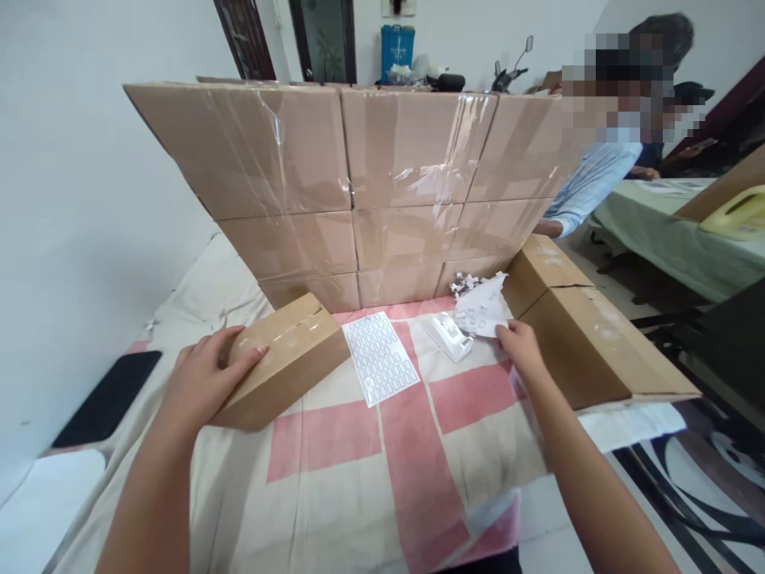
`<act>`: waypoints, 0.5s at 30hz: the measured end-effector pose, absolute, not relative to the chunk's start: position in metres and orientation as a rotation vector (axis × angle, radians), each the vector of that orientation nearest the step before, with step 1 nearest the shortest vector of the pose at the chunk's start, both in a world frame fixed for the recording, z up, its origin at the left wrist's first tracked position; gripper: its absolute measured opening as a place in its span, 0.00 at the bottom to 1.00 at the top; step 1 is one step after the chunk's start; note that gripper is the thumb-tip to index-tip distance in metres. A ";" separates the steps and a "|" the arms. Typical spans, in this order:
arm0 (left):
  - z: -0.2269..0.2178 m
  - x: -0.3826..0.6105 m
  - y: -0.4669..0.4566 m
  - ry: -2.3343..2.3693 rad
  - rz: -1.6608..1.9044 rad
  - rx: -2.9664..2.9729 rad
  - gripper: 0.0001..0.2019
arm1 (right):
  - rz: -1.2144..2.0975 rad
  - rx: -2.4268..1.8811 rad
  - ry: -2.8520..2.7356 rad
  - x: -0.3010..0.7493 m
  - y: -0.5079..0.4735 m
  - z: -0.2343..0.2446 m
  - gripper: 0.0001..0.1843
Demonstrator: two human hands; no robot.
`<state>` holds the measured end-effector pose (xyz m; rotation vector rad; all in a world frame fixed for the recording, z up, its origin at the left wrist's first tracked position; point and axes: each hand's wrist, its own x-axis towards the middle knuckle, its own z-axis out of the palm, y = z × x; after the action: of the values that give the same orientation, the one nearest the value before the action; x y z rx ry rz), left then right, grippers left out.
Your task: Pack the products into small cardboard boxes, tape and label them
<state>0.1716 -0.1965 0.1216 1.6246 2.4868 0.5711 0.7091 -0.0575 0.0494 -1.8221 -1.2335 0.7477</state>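
My left hand (212, 367) grips the near end of a brown cardboard box (292, 359), thumb on top and fingers over the far edge. Between my right thumb and fingers, my right hand (519, 343) pinches the corner of a white paper sheet (481, 307), raised at an angle. Small white paper scraps (464, 282) lie just behind that sheet. A white tape dispenser (449, 336) rests on the cloth to its left. In the middle lies a flat sheet of printed labels (382, 359), near the box's right end.
A tall wall of taped cartons (406, 151) stands across the back. More cardboard boxes (574, 319) sit at the right table edge. A patterned cloth (335, 494) covers the table. A dark flat pad (107, 399) lies far left. Another person's sleeve (591, 191) shows behind the cartons.
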 end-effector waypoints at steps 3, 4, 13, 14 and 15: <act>0.120 0.170 -0.197 2.485 0.592 1.622 0.29 | 0.904 -1.846 -1.191 0.735 -0.088 0.053 0.08; 0.119 0.169 -0.197 2.490 0.599 1.621 0.29 | 0.959 -1.854 -1.182 0.743 -0.098 0.053 0.08; 0.119 0.167 -0.197 2.529 0.519 1.651 0.32 | 0.275 -2.109 -1.443 0.749 -0.157 0.042 0.22; 0.122 0.171 -0.198 2.561 0.561 1.650 0.31 | 0.161 -2.075 -1.503 0.746 -0.159 0.041 0.22; 0.126 0.176 -0.200 2.601 0.626 1.654 0.30 | 0.078 -2.028 -1.561 0.742 -0.160 0.041 0.20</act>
<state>0.1763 -0.2000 0.1259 1.6545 2.6015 0.6262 0.7419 -0.1601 0.0409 -2.0284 -1.5613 0.0778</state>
